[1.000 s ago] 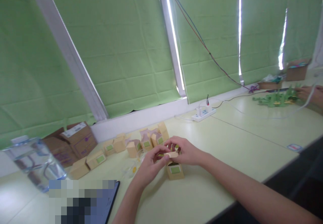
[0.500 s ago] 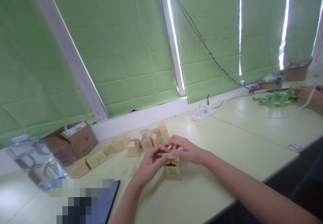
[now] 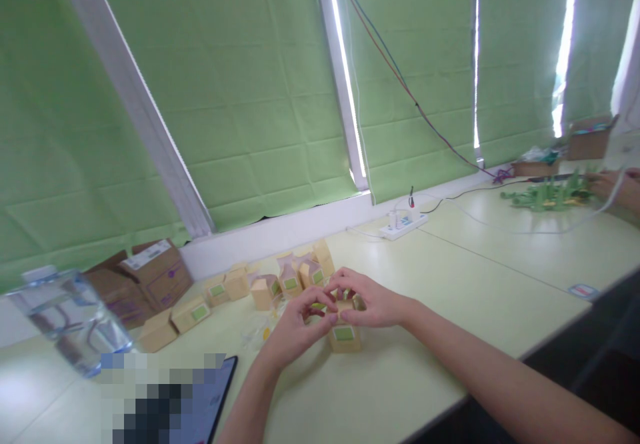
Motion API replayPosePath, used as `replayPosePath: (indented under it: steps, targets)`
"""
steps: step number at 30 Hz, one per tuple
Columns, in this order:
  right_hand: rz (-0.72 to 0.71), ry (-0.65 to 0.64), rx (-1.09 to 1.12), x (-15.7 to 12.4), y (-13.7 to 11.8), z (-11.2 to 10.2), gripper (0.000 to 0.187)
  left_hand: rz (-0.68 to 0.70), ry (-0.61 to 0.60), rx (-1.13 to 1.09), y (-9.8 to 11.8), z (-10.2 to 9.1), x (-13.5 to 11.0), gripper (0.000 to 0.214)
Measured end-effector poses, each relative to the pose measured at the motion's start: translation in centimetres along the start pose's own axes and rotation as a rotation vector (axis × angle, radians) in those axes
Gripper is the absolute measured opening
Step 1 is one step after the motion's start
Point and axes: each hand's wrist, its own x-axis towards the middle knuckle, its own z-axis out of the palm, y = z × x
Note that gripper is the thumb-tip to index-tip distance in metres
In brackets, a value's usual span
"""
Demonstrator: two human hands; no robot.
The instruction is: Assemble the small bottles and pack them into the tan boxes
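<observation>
A small tan paper box (image 3: 345, 343) with a green label on its front stands upright on the table. My left hand (image 3: 300, 324) is at the box's upper left, fingers curled and thumb pressed on the top edge. From the upper right, my right hand (image 3: 375, 297) curves over the box, thumb and fingertips on its top. Both hands are closed on the box, and the fingers partly hide its top and back. Bits of green and yellow show between the fingers. Behind my hands stand several similar boxes (image 3: 291, 284), some with raised, unfolded tops.
To the left are a large clear water bottle (image 3: 75, 324), a brown carton (image 3: 163, 277) and a tablet-like device (image 3: 220, 391), partly pixelated. A power strip (image 3: 405, 226) lies near the wall. At far right, another person's hand (image 3: 613, 184) is beside green pieces (image 3: 547, 197).
The box's top has come down: the dark gap above its label is no longer visible. Both my hands have stayed at nearly the same spot, with fingers shifted slightly.
</observation>
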Motion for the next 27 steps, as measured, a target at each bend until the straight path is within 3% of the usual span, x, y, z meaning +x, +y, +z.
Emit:
replayPosePath:
  steps: [6,16,21,24,27]
  targets:
    - [-0.045,-0.015,-0.020,0.0,-0.7,-0.1,0.042,0.015,-0.019,0.018,0.1,0.0,0.1,0.023]
    - [-0.036,0.044,-0.070,0.1,-0.1,0.4,0.032,0.019,0.016,0.059,-0.1,0.1,0.2,0.037]
    - [-0.010,0.062,-0.147,0.1,-0.5,-0.1,0.030,0.047,0.031,0.094,-0.2,0.3,0.0,0.033]
    - [0.044,0.017,-0.228,0.0,-0.9,-0.5,0.036,0.068,0.087,0.136,-0.1,0.4,-0.1,0.033]
    - [0.079,-0.068,-0.356,-0.1,-1.1,-0.5,0.053,0.065,0.135,0.134,-0.4,0.4,-0.3,0.036]
